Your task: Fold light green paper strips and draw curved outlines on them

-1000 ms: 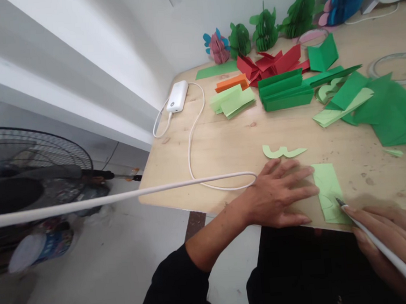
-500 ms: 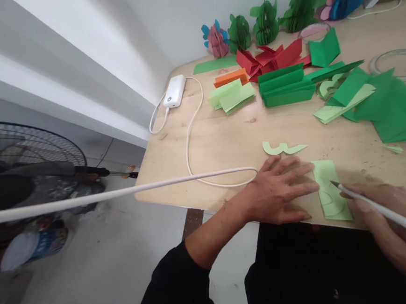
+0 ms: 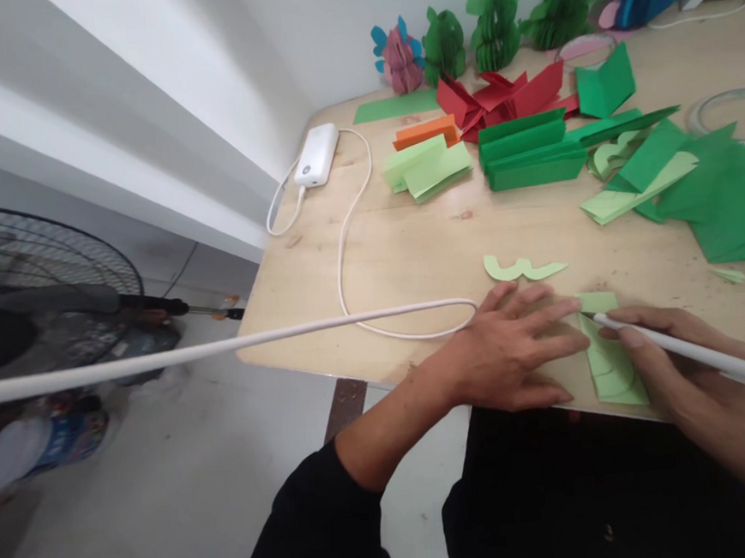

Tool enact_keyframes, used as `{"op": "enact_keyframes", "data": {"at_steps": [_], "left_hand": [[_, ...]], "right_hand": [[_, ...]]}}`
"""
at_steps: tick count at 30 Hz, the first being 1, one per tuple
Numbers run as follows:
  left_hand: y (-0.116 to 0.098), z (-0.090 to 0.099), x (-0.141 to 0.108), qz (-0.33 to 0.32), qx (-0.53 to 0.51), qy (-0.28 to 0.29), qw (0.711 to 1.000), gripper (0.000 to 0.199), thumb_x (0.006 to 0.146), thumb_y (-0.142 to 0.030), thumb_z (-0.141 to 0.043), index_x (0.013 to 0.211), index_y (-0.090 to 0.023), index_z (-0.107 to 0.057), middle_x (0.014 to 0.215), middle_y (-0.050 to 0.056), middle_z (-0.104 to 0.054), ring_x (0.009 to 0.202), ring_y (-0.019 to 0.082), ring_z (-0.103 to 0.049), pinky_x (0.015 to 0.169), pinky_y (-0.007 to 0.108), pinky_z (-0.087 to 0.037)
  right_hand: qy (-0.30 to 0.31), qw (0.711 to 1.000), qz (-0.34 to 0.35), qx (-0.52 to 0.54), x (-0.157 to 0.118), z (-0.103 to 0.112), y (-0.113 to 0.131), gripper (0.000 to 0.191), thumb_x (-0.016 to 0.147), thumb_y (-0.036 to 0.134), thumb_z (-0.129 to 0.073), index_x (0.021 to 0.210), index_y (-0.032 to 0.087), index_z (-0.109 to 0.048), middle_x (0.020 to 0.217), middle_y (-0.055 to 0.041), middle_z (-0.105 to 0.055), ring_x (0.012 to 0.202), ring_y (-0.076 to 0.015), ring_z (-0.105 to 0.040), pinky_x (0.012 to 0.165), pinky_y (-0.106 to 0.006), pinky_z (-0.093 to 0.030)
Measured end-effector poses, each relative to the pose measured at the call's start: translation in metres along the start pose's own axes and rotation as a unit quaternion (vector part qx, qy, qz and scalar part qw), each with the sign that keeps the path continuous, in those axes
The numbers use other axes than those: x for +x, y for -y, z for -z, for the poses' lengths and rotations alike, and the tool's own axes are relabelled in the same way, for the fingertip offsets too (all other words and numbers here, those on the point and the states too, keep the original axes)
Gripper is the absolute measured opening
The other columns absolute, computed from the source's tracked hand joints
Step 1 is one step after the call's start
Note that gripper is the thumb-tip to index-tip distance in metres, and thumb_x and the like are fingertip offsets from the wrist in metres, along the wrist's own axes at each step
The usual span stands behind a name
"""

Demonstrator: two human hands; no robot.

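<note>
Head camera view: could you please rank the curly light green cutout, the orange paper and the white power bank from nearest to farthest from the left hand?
1. Curly light green cutout, just beyond the left hand.
2. Orange paper, farther back on the table.
3. White power bank, back left, near the wall.

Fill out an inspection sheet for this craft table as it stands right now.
Surface: pale wooden table, scuffed and stained.
Job's things: light green paper strip at the near edge with curved lines drawn on it; white pen, tip on the strip.
Clutter: cut green scrap; folded stacks in dark green, light green, orange and red; paper ornaments by the wall.
Hands: left hand flat, fingertips on the strip; right hand holds the pen.
Cables: white cable from power bank loops across the table.
Surroundings: floor fan at left, white wall.
</note>
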State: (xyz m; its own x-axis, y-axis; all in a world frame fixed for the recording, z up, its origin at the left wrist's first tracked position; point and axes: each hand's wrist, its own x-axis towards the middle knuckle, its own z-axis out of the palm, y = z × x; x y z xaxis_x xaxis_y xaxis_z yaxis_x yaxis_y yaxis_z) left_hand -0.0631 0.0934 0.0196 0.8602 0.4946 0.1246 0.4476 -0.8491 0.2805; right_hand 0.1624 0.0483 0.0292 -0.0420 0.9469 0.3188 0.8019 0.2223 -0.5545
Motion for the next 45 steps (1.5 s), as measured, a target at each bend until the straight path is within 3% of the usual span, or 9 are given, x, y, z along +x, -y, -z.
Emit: {"op": "enact_keyframes", "data": {"at_steps": [18, 25, 36, 45], "left_hand": [[0.000, 0.000, 0.000, -0.005, 0.003, -0.002, 1.000, 0.056, 0.092, -0.058, -0.055, 0.138, -0.025, -0.058, 0.157, 0.006, -0.043, 0.145, 0.033, -0.035, 0.121, 0.053, -0.023], [0.000, 0.000, 0.000, -0.003, 0.003, -0.004, 1.000, 0.057, 0.092, -0.060, -0.054, 0.137, -0.026, -0.058, 0.156, 0.006, -0.044, 0.146, 0.033, -0.034, 0.121, 0.053, -0.022], [0.000, 0.000, 0.000, 0.001, 0.002, 0.002, 1.000, 0.056, 0.092, -0.057, -0.054, 0.138, -0.026, -0.057, 0.157, 0.006, -0.044, 0.146, 0.032, -0.034, 0.121, 0.053, -0.022], [0.000, -0.002, -0.001, 0.001, 0.002, -0.005, 1.000, 0.056, 0.091, -0.058, -0.055, 0.137, -0.026, -0.059, 0.156, 0.006, -0.044, 0.147, 0.033, -0.033, 0.120, 0.053, -0.023]], "right_hand": [[-0.007, 0.998, 0.052, -0.040, -0.001, -0.002, -0.001, 0.028, 0.092, 0.047, -0.051, 0.096, 0.027, -0.069, 0.087, 0.0010, -0.076, 0.082, -0.0160, -0.071, 0.071, -0.028, -0.052], [-0.004, 0.999, 0.031, -0.036, -0.004, -0.003, -0.002, 0.028, 0.090, 0.049, -0.051, 0.097, 0.029, -0.070, 0.089, 0.0003, -0.076, 0.083, -0.0178, -0.071, 0.073, -0.031, -0.054], [-0.015, 0.993, 0.091, -0.068, -0.007, -0.001, -0.002, 0.022, 0.094, 0.039, -0.050, 0.101, 0.026, -0.067, 0.091, 0.0002, -0.075, 0.085, -0.0157, -0.069, 0.073, -0.029, -0.048], [-0.010, 0.992, 0.090, -0.088, -0.013, 0.000, -0.001, 0.020, 0.093, 0.035, -0.053, 0.104, 0.025, -0.067, 0.094, -0.0005, -0.075, 0.088, -0.0165, -0.068, 0.078, -0.029, -0.046]]}}
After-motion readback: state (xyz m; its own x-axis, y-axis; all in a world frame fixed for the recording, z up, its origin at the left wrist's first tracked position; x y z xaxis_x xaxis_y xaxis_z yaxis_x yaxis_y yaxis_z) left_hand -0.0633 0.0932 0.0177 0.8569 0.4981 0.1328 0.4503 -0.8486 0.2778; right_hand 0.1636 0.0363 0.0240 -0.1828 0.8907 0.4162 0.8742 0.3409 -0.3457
